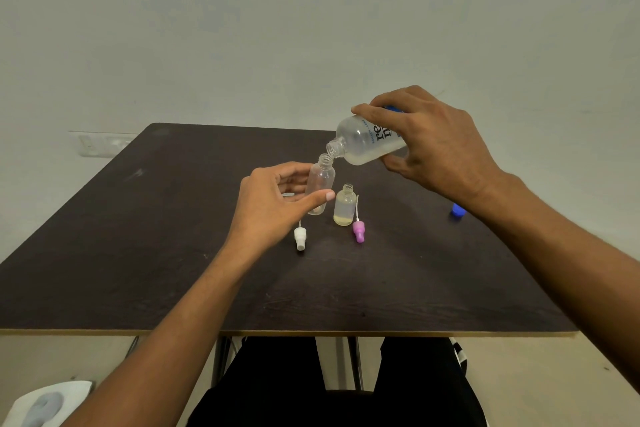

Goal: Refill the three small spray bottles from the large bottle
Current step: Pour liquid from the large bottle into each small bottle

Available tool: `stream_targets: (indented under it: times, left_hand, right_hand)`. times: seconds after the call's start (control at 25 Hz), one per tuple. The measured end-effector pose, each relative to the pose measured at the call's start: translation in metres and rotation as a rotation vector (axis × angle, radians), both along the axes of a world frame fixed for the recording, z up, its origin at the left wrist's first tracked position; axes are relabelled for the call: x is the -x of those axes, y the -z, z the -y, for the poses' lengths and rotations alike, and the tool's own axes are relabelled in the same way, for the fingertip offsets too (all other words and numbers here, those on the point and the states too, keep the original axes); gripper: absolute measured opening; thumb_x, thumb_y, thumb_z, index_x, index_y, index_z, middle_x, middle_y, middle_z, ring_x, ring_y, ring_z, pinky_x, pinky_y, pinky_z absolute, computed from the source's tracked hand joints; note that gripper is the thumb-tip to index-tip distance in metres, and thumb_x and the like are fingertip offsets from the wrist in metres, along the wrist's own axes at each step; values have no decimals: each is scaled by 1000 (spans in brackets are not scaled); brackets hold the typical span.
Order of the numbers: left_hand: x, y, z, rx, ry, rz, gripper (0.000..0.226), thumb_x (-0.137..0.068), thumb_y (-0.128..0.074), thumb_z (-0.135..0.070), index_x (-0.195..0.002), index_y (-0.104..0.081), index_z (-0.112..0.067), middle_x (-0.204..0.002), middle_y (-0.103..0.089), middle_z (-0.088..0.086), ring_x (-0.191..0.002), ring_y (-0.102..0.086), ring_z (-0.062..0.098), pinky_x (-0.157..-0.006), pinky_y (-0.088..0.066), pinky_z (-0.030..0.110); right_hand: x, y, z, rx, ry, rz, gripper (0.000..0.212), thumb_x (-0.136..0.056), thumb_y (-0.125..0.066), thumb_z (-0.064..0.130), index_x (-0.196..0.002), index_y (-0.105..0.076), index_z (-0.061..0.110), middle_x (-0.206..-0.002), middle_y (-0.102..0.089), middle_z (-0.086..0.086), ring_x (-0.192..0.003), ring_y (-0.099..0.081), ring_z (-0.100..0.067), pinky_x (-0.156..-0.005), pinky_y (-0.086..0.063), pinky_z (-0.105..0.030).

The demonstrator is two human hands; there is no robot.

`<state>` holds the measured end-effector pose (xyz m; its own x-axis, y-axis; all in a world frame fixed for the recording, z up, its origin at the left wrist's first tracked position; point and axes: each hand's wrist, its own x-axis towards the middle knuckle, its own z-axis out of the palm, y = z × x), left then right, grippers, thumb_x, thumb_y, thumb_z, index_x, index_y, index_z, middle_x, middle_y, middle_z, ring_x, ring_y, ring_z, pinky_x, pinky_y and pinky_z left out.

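The right hand (433, 146) grips the large bottle (367, 146) tipped neck-down leftward, its mouth just above-right of the open small bottle (320, 184) (leaning slightly) that the left hand (273, 201) pinches mid-way across the table (173, 253).

Matt wood table (138, 253), clear plastic bottles (320, 184).

Large bottle (367, 144): clear plastic, uncapped, part-filled with pale liquid, tipped neck-down in the right hand (440, 146). Its mouth sits just above the open neck of the first small bottle (320, 184), which is clear, slightly tilted and held by the left hand (273, 204). Second small bottle (345, 205): upright on the desk (138, 218), uncapped, yellowish liquid at the base.
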<state>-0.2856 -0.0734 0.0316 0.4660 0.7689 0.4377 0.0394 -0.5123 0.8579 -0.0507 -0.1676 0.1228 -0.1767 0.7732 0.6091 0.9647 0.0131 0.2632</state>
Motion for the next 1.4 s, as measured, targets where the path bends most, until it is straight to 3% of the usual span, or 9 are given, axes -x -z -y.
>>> stream_targets:
  times: [0.36, 1.12, 1.4]
  left_hand:
    - [-1, 0, 0, -5, -4, -5, 37, -75, -94, -39, -108, -77, -42, -102, -78, -28, -97, -74, -8, -80, -55, 7]
    - [-1, -4, -1, -5, 6, -9, 36, -75, -94, -38, -101, -73, -50, -99, -77, -31, -95, -74, -9, -77, -54, 5]
    - [-3, -2, -1, 7, 9, -7, 35, -75, -95, -35, -104, -76, -43, -99, -78, -28, -95, -74, -8, -78, -54, 6]
  right_hand:
    - [3, -5, 0, -13, 2, 40, 69, -87, -83, 23, -150, -56, 31, -138, -65, 2, -127, -58, -26, -71, -40, -29]
    - [2, -9, 1, -20, 22, 68, 69, -88, -81, 23, -151, -54, 34, -140, -63, 3, -129, -57, -25, -73, -37, -28]
    - [1, -9, -2, -4, 39, 85, 73, -86, -84, 25, -152, -52, 34, -141, -62, 3, -128, -56, -24, -74, -39, -28]
